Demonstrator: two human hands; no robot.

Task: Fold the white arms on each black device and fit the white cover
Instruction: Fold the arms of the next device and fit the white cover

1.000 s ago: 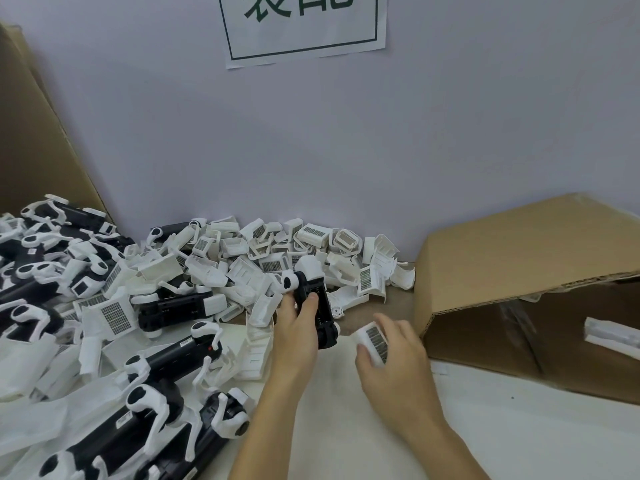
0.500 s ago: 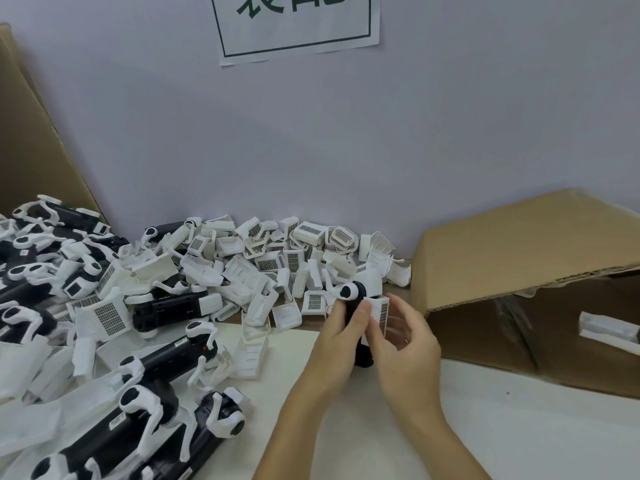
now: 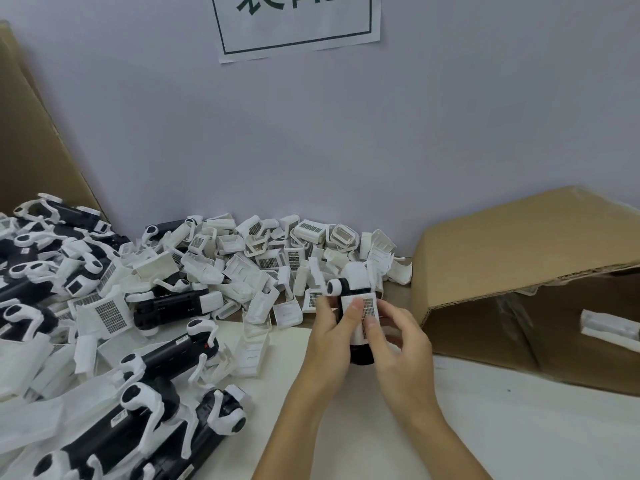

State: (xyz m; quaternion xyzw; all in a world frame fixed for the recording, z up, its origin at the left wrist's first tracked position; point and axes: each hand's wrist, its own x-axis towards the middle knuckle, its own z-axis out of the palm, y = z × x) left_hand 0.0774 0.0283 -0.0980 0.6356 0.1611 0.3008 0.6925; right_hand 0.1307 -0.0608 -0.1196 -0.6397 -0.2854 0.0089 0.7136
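Note:
My left hand (image 3: 331, 336) grips a black device (image 3: 360, 355) upright above the table, its white arm joint (image 3: 335, 286) showing at the top. A white cover (image 3: 363, 315) with a gridded vent lies against the device's front. My right hand (image 3: 398, 344) pinches that cover, thumb pressed on the grid. Both thumbs meet on the cover. The device's lower body is mostly hidden behind my fingers.
A heap of loose white covers (image 3: 270, 258) lies along the wall. Several black devices with unfolded white arms (image 3: 166, 368) crowd the left side. An open cardboard box (image 3: 519, 258) lies on its side at the right, with a wrapped white item (image 3: 609, 329) inside.
The right hand lifted a cover from the table and brought it onto the device. The left hand carried the device right, away from the heap, and stood it more upright.

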